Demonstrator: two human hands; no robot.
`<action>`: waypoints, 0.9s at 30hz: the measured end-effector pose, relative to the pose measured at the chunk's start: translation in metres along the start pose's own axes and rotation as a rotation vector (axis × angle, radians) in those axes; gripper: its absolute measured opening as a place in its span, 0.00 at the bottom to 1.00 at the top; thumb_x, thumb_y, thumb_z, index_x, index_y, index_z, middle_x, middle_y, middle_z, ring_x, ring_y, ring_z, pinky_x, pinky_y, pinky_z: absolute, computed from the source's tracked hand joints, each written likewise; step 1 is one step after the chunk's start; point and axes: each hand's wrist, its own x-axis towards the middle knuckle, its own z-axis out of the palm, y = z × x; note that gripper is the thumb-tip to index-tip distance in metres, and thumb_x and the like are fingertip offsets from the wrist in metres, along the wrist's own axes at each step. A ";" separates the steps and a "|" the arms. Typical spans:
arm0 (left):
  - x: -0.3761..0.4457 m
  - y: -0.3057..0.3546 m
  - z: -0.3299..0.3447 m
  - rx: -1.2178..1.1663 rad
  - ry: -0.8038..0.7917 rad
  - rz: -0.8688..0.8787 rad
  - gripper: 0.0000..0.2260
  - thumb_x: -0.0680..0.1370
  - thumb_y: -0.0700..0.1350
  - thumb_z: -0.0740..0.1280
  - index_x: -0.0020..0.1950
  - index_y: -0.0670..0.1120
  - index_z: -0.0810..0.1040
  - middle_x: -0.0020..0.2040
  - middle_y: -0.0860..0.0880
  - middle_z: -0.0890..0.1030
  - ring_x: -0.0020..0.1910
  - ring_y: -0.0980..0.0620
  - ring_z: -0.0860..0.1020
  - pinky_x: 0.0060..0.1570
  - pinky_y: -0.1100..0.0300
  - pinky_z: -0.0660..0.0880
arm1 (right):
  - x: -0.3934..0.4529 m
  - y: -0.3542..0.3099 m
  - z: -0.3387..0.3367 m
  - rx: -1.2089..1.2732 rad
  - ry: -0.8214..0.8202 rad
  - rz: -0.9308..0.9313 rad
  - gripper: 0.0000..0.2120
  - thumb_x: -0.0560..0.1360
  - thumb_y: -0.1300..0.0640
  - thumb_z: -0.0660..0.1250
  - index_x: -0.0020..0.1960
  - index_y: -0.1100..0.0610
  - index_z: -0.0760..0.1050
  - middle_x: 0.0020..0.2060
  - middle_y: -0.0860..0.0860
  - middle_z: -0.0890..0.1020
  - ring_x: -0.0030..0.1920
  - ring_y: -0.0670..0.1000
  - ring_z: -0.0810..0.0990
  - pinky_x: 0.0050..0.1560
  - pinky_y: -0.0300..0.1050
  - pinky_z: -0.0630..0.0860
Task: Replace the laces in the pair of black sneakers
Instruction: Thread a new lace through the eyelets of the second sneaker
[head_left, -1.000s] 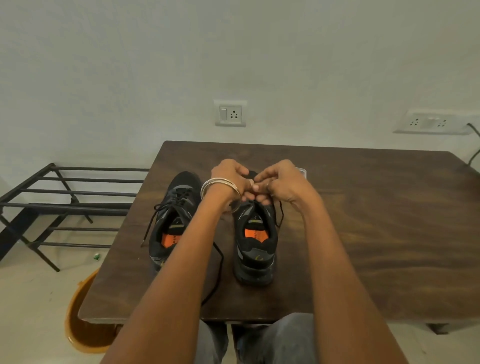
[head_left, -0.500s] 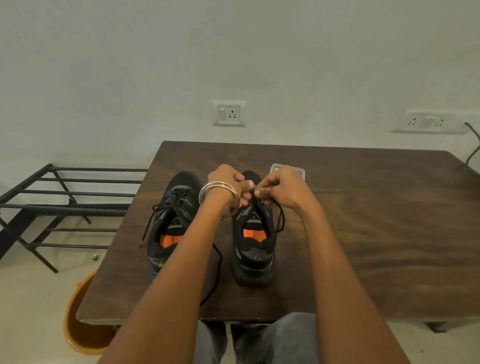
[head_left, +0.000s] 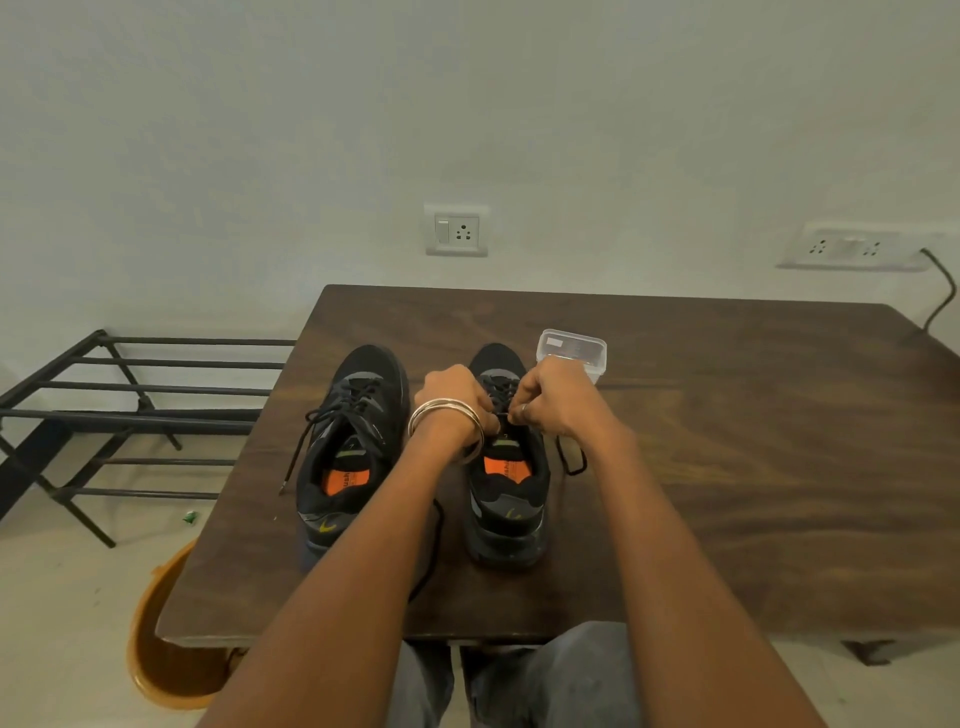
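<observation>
1. Both black sneakers stand side by side on the tabletop (head_left: 727, 467), toes toward 12 o'clock. The left sneaker (head_left: 353, 441) carries a black lace through its eyelets, ends untied; one end trails off its 9 o'clock side toward the tabletop edge.
2. The right sneaker (head_left: 511, 483) is the one being worked. Its lace (head_left: 571, 462) is threaded across the forefoot, and a loose loop hangs off the shoe's 3 o'clock side onto the wood.
3. Judged from this, lacing on the right sneaker is at the upper eyelets; finishing and tying it remain. Whether the laces showing are old or new cannot be told.
4. The left hand (head_left: 452, 389), bangles at the wrist, has a narrow grip: fingers curled over the tongue area, apparently pinching the lace, though the contact itself is hidden.
5. The right hand (head_left: 550, 395) likewise has a tight grip, fingertips pinching the lace at 9 o'clock of its knuckles, nearly meeting the left hand.
6. A clear plastic box (head_left: 571, 351) sits at 1 o'clock of the right sneaker.
</observation>
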 end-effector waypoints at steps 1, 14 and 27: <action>0.001 -0.001 0.000 -0.010 0.001 0.001 0.11 0.70 0.46 0.76 0.52 0.48 0.84 0.52 0.47 0.83 0.49 0.48 0.80 0.52 0.54 0.79 | 0.001 -0.001 0.003 -0.018 0.005 -0.004 0.02 0.72 0.63 0.75 0.43 0.59 0.85 0.42 0.53 0.85 0.44 0.49 0.82 0.45 0.41 0.80; 0.011 -0.012 0.001 -0.235 -0.047 -0.088 0.07 0.66 0.41 0.79 0.42 0.46 0.86 0.43 0.45 0.84 0.45 0.45 0.83 0.50 0.50 0.81 | 0.005 -0.001 0.016 0.003 0.035 -0.029 0.01 0.71 0.62 0.74 0.41 0.59 0.84 0.42 0.55 0.85 0.46 0.51 0.82 0.47 0.44 0.79; 0.015 -0.019 0.001 -0.323 -0.082 -0.070 0.04 0.73 0.39 0.73 0.38 0.44 0.83 0.41 0.42 0.84 0.39 0.44 0.84 0.44 0.49 0.82 | 0.005 0.000 0.017 0.028 -0.042 -0.066 0.05 0.70 0.59 0.77 0.38 0.55 0.82 0.41 0.53 0.84 0.44 0.50 0.81 0.48 0.43 0.79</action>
